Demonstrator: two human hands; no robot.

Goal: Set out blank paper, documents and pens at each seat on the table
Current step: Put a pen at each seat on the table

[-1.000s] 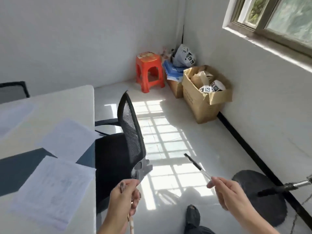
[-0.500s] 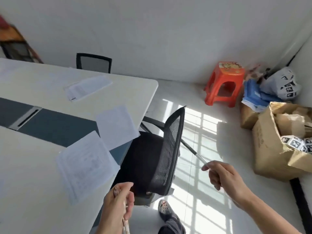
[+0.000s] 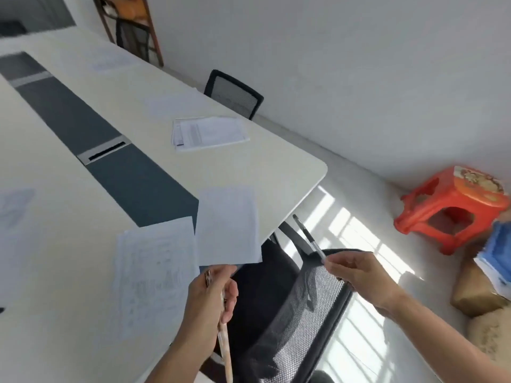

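Note:
My right hand [image 3: 362, 276] pinches a black and clear pen [image 3: 308, 238] that points up and left toward the table's near corner. My left hand [image 3: 211, 295] grips a bundle of pens [image 3: 223, 338], whose lower ends stick out below the fist. On the cream table [image 3: 276, 161] at this end lie a printed document [image 3: 154, 275] and a blank sheet [image 3: 228, 225] that overhangs the edge. A second printed document [image 3: 208, 132] lies at the far side seat, with a pale sheet [image 3: 171, 105] beside it.
A black mesh office chair [image 3: 298, 308] stands under my hands at the table's end. Another black chair [image 3: 235, 94] is at the far side, a third [image 3: 132, 41] further back. An orange stool [image 3: 453, 208] and cardboard boxes [image 3: 475, 294] sit at the right wall.
The view has swung left, bringing more of the table in. My right hand with its pen has come closer to the table's corner. My left hand keeps its grip on the pens.

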